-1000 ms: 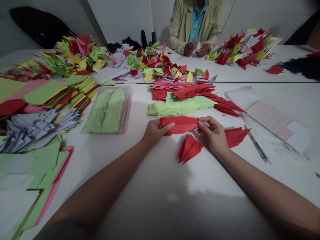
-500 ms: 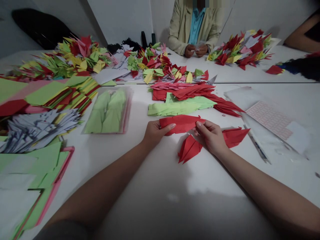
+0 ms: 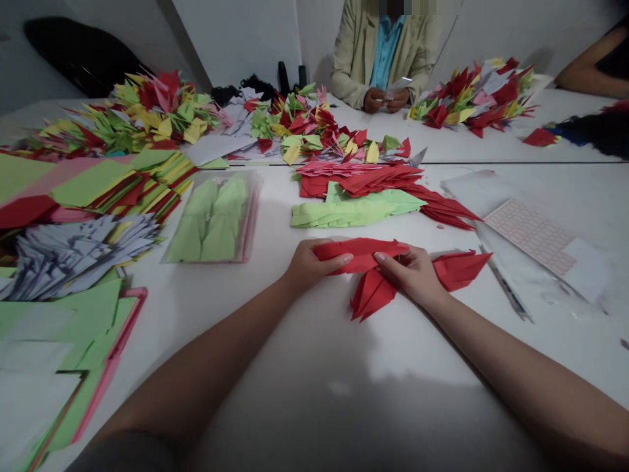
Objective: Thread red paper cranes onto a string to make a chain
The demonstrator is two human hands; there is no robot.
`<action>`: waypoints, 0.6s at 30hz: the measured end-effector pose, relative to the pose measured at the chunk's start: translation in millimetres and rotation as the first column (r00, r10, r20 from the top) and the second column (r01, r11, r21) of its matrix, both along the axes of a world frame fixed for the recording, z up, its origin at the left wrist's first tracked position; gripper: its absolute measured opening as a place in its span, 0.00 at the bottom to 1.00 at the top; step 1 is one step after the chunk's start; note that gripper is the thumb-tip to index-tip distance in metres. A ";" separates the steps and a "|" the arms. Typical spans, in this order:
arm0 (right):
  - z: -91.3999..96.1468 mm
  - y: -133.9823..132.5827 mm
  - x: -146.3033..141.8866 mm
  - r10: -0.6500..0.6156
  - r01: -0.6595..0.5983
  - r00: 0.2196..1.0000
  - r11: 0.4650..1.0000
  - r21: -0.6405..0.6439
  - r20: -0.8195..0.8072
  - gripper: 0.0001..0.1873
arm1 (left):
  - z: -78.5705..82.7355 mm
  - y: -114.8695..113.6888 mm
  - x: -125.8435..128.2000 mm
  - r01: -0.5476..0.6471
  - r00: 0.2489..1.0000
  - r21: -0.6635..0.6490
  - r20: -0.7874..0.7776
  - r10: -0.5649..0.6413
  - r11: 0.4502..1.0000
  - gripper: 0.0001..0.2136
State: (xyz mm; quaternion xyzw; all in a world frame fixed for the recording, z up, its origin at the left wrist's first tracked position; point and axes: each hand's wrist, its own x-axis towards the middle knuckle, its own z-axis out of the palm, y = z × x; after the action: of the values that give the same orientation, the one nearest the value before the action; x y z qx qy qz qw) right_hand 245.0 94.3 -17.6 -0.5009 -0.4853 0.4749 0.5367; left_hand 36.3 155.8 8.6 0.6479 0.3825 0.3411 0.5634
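Observation:
A folded piece of red paper is held level between my two hands, just over the white table. My left hand pinches its left end, thumb on top. My right hand grips the right end, its thumb pressed on the near face; the other fingers are mostly hidden behind. Below the held piece lies a red folded paper shape with pointed ends, partly covered by my right hand. Another red folded paper rests right of that hand. Light green folded strips lie just beyond.
Red folded papers lie behind the green strips. A clear packet of green paper and stacks of coloured paper are at left. A pen and plastic sleeve lie right. Across the table, a person sits among heaps of folded paper.
Both hands have come slightly nearer to me with the red paper. My right thumb has slid left along it. The person opposite has shifted a clear plastic piece in their hands.

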 end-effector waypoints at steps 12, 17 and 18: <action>-1.3 1.8 -0.8 -0.059 0.055 0.994 0.997 -0.046 -0.096 0.18 | 3.5 2.6 0.4 -0.065 0.996 -0.048 -0.066 0.062 0.997 0.17; 4.2 5.2 5.3 -0.209 0.208 0.978 0.973 0.099 0.004 0.20 | 3.2 6.3 -2.8 -0.063 0.993 -0.194 0.087 0.082 0.979 0.14; 5.4 5.9 6.8 -0.234 0.230 0.972 0.965 0.124 0.015 0.20 | 3.3 6.7 -3.3 -0.059 0.990 -0.211 0.114 0.085 0.976 0.13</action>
State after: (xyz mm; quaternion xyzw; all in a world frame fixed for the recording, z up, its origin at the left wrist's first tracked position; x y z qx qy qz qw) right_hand 251.8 100.2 -12.2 -0.5276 -0.4591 0.3710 0.6109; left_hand 33.0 162.5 12.0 0.5494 0.4039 0.3587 0.6375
